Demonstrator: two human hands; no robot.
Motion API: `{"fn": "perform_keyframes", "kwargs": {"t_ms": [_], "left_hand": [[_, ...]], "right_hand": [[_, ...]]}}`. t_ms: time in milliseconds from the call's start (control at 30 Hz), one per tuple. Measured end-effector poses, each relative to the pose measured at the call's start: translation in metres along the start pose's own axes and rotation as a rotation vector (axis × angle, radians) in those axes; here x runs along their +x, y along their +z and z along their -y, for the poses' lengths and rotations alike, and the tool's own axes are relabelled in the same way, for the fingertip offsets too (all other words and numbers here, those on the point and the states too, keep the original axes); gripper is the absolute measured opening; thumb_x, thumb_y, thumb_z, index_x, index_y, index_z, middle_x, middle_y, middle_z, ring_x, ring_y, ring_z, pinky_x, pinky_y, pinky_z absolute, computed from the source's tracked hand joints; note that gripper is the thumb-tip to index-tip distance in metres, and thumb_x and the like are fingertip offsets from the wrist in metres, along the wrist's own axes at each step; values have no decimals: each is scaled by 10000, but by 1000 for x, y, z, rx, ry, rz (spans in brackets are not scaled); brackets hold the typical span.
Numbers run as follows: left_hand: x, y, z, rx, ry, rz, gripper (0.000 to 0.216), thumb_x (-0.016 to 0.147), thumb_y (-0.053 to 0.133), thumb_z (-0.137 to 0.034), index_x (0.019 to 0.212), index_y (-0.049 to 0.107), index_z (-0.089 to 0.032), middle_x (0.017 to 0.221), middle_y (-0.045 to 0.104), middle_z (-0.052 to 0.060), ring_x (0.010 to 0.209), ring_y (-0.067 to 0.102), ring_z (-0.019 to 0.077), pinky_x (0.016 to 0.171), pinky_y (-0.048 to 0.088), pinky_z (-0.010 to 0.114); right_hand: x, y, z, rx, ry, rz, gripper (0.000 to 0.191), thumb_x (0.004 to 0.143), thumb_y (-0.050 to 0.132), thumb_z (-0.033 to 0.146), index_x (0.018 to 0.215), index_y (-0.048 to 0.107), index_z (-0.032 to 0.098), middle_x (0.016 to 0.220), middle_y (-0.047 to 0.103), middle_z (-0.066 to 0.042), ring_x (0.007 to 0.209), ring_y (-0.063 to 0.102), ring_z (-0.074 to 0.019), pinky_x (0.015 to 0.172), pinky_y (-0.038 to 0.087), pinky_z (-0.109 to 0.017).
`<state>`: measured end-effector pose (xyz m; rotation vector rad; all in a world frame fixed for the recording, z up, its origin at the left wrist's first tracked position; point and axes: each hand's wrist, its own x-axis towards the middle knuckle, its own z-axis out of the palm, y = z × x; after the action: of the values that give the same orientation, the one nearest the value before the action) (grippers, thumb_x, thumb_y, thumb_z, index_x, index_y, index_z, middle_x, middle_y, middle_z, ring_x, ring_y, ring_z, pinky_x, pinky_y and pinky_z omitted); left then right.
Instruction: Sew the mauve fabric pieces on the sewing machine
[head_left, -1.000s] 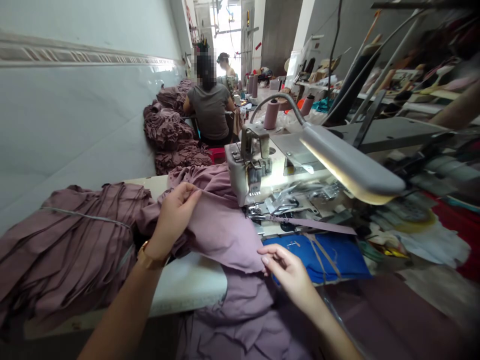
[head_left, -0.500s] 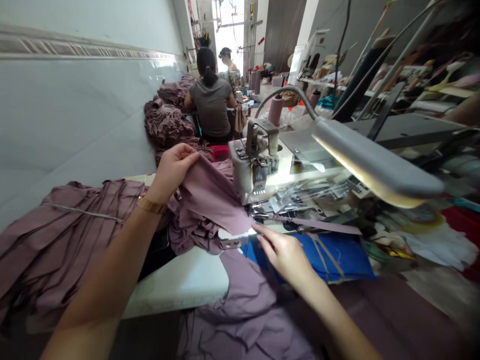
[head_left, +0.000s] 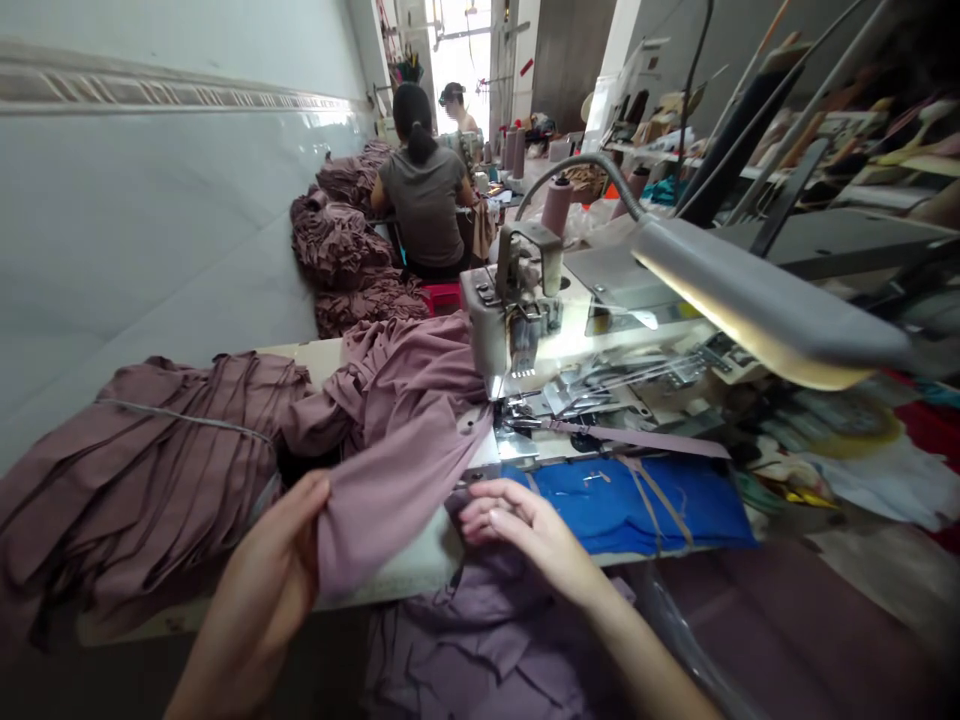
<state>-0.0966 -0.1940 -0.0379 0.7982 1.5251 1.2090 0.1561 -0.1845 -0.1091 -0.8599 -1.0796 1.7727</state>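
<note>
A mauve piece of fabric [head_left: 390,480] stretches from the sewing machine [head_left: 525,310] toward me. My left hand [head_left: 289,560] is closed on its near end, thumb on top, over the white table edge. My right hand [head_left: 521,525] is just in front of the machine's needle area, fingers loosely curled and thumb a little apart; I see nothing held in it. Its fingertips come near a darker fold of fabric. A narrow mauve strip [head_left: 645,440] runs into the machine from the right. More mauve cloth [head_left: 480,640] hangs below, at my lap.
A tied bundle of mauve pieces [head_left: 165,450] lies left on the white table. A blue bundle [head_left: 600,505] sits right of my right hand. A lit lamp [head_left: 772,300] overhangs the machine. A person [head_left: 424,200] sits ahead beside heaped fabric [head_left: 337,240].
My left hand has come down and toward me, drawing the fabric away from the machine. My right hand has moved left and slightly down from beside the needle area.
</note>
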Motion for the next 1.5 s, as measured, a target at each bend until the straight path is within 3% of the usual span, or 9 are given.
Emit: {"fn": "perform_keyframes", "kwargs": {"t_ms": [100, 233, 300, 400, 467, 733, 1133, 1367, 1500], "left_hand": [[-34, -7, 14, 140, 27, -65, 296, 795, 603, -477, 981, 578, -247, 841, 658, 26, 798, 648, 243, 635, 538, 334], [-20, 15, 9, 669, 675, -250, 224, 852, 587, -335, 1046, 532, -236, 978, 640, 61, 921, 633, 242, 804, 535, 378], [-3, 41, 4, 879, 1046, 37, 205, 894, 519, -217, 1095, 560, -214, 1054, 648, 85, 1023, 613, 227, 942, 497, 394], [21, 84, 5, 1031, 1368, 602, 257, 932, 418, -132, 1096, 611, -173, 1088, 675, 98, 1078, 600, 208, 1086, 406, 423], [34, 105, 11, 1090, 1439, 691, 271, 952, 410, -170, 1123, 619, -139, 1126, 672, 118, 1099, 589, 228, 1099, 386, 455], [53, 117, 23, 1102, 1364, 636, 343, 965, 406, -202, 1261, 561, -125, 1243, 627, 132, 1098, 547, 265, 954, 451, 440], [58, 117, 23, 1048, 1250, 553, 346, 922, 438, -163, 1235, 585, -169, 1229, 609, 131, 1110, 526, 280, 946, 429, 464], [77, 117, 19, 947, 1196, 535, 321, 924, 441, -172, 1217, 571, -170, 1259, 592, 116, 1188, 505, 259, 1043, 398, 456], [78, 101, 17, 900, 1018, 317, 404, 922, 508, -321, 1294, 480, -165, 1306, 535, 151, 1243, 478, 273, 1053, 387, 461]], "right_hand": [[6, 23, -17, 316, -9, 17, 365, 808, 689, 477, 1027, 665, 187, 992, 736, -102, 940, 691, -257, 896, 522, -415], [13, 43, -31, 289, -25, -65, 333, 775, 720, 437, 1011, 685, 204, 1018, 744, -86, 1030, 662, -291, 892, 523, -411], [10, 43, -35, 272, -41, -100, 327, 772, 734, 403, 1020, 684, 196, 1029, 746, -81, 1045, 658, -291, 919, 507, -408], [-6, 28, -31, 276, -48, -130, 289, 803, 723, 354, 1041, 664, 201, 1042, 746, -72, 1020, 668, -274, 919, 501, -400], [-21, 10, -20, 257, -23, -135, 305, 801, 731, 336, 1064, 639, 211, 1040, 744, -70, 997, 675, -269, 893, 509, -400], [-36, -36, 12, 99, 88, -142, 379, 799, 719, 395, 1089, 525, 247, 900, 697, -23, 793, 674, -215, 750, 507, -338], [-23, -39, -4, -245, -27, -216, 280, 817, 680, 449, 780, 566, 197, 671, 436, 54, 611, 425, -124, 576, 370, -234], [-13, -40, -6, -206, -55, -211, 234, 824, 690, 404, 808, 592, 192, 687, 502, 50, 639, 487, -131, 622, 392, -234], [-10, -32, -2, -60, -37, -174, 213, 803, 724, 379, 802, 625, 191, 689, 592, 39, 650, 560, -138, 649, 430, -236]]}}
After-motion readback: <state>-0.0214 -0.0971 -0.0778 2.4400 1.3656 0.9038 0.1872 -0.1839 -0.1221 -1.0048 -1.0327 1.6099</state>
